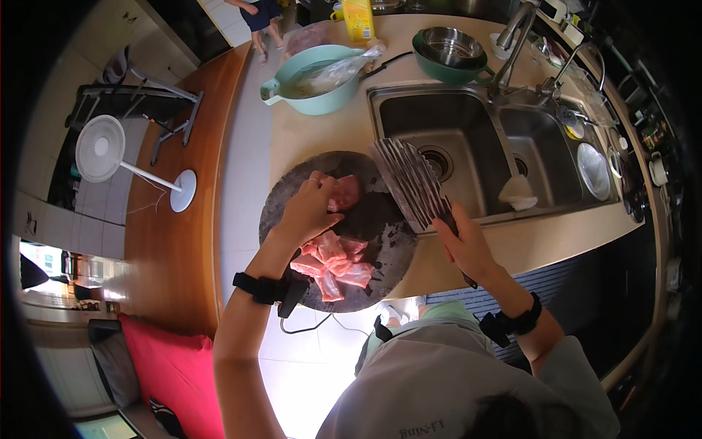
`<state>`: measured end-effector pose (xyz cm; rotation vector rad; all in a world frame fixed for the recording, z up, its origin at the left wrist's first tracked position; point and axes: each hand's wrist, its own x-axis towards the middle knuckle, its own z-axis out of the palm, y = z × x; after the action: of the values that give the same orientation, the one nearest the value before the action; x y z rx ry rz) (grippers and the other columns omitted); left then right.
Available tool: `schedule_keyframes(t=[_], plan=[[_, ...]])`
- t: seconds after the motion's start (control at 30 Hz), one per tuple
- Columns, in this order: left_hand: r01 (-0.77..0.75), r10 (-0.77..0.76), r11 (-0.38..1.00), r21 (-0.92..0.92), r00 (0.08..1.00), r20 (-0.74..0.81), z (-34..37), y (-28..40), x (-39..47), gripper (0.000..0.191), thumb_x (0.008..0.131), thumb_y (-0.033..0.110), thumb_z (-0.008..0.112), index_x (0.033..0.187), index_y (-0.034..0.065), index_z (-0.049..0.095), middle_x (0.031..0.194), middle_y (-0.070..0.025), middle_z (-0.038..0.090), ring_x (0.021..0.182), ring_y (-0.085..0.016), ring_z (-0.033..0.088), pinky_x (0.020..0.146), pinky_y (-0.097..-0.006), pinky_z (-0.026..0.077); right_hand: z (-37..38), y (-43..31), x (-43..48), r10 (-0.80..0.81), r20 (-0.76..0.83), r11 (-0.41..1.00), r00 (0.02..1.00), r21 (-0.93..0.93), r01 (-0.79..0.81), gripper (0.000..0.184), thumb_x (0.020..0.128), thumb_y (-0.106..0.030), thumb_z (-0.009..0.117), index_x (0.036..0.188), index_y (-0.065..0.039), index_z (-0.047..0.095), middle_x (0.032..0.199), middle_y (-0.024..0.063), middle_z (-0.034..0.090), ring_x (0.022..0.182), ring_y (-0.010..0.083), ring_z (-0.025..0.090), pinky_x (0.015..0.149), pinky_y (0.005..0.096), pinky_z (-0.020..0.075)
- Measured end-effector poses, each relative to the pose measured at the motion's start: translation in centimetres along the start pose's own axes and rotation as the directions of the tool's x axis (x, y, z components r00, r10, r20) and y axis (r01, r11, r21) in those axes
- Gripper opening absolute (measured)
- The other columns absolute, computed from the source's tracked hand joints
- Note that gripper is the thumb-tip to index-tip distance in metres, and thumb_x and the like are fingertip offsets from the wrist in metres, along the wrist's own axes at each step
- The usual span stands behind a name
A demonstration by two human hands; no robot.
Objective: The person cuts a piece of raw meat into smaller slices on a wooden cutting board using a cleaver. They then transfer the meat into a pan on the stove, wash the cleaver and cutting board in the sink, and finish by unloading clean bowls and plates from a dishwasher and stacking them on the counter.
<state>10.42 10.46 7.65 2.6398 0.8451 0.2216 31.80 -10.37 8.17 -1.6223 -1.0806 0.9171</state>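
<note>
Raised above the right edge of a round, dark chopping board (pixel 395 274), a broad cleaver (pixel 406 181) is held by its dark handle in my right hand (pixel 466 241). Its blade looks streaked, perhaps by motion or reflection. My left hand (pixel 315 206) rests on a larger piece of raw meat (pixel 344 193) at the board's upper middle, fingers bent over its left side. Below that hand lies a heap of cut raw meat pieces (pixel 334 258), pink with pale fat or bone. Wet dark marks show on the board between the meat and the blade.
A double steel sink (pixel 466 159) with taps (pixel 513 49) adjoins the board on the right. Beyond the board stand a light green basin (pixel 318 101) holding a plastic bag, a yellow bottle (pixel 359 22) and a dark green colander (pixel 449 68). Another person (pixel 262 22) stands at the far left.
</note>
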Motion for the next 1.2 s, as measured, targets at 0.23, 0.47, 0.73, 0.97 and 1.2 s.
schedule_keyframes(t=[0.23,0.47,0.73,0.97,1.2], plan=[[-0.028,0.031,0.999,0.040,0.997,-0.065,1.4,-2.5,1.6,0.036,0.070,0.017,0.070,0.098,0.0065,0.050,0.106,-0.0157,0.047,0.094,-0.037,0.053,0.077,-0.0430,0.047,0.1,-0.3,0.1,-0.029,0.028,0.990,0.999,-0.135,0.033,0.023,0.091,-0.019,0.052,0.088,-0.003,0.036,0.065,0.0143,0.049,0.055,0.0267,0.049,0.052,0.0359,0.0373],[0.076,-0.084,0.994,-0.075,0.991,-0.101,0.6,-3.0,-0.1,0.025,0.073,0.016,0.068,0.091,0.0075,0.054,0.090,-0.0143,0.053,0.086,-0.034,0.057,0.072,-0.0428,0.046,1.9,-2.2,1.8,-0.118,0.105,0.960,0.987,-0.241,0.141,0.023,0.090,-0.020,0.052,0.094,-0.002,0.039,0.068,0.0209,0.053,0.063,0.0396,0.053,0.054,0.0423,0.0385],[0.248,-0.292,0.916,-0.316,0.951,-0.101,0.4,-4.8,0.0,0.026,0.072,0.014,0.069,0.091,0.0050,0.054,0.089,-0.0150,0.057,0.079,-0.034,0.057,0.067,-0.0419,0.046,4.5,-2.8,4.4,-0.159,0.098,0.936,0.982,-0.300,0.182,0.024,0.091,-0.022,0.051,0.097,-0.001,0.041,0.067,0.0195,0.053,0.061,0.0356,0.053,0.055,0.0419,0.0394],[0.003,0.012,0.999,0.034,0.904,-0.427,0.1,-5.3,-1.2,0.031,0.069,0.017,0.073,0.089,0.0044,0.054,0.088,-0.0155,0.057,0.081,-0.034,0.057,0.069,-0.0407,0.047,3.6,-0.9,4.7,-0.210,0.052,0.931,0.976,-0.295,0.216,0.024,0.090,-0.021,0.052,0.096,-0.001,0.040,0.068,0.0222,0.053,0.065,0.0413,0.054,0.056,0.0453,0.0383],[0.327,-0.333,0.908,-0.262,0.943,0.024,-0.3,-8.2,-0.8,0.038,0.074,0.033,0.069,0.093,0.0022,0.056,0.094,-0.0145,0.058,0.093,-0.030,0.056,0.079,-0.0362,0.046,3.3,-0.9,4.3,-0.151,0.082,0.948,0.985,-0.270,0.168,0.025,0.090,-0.021,0.052,0.095,0.000,0.039,0.067,0.0227,0.053,0.064,0.0414,0.053,0.056,0.0447,0.0382]])
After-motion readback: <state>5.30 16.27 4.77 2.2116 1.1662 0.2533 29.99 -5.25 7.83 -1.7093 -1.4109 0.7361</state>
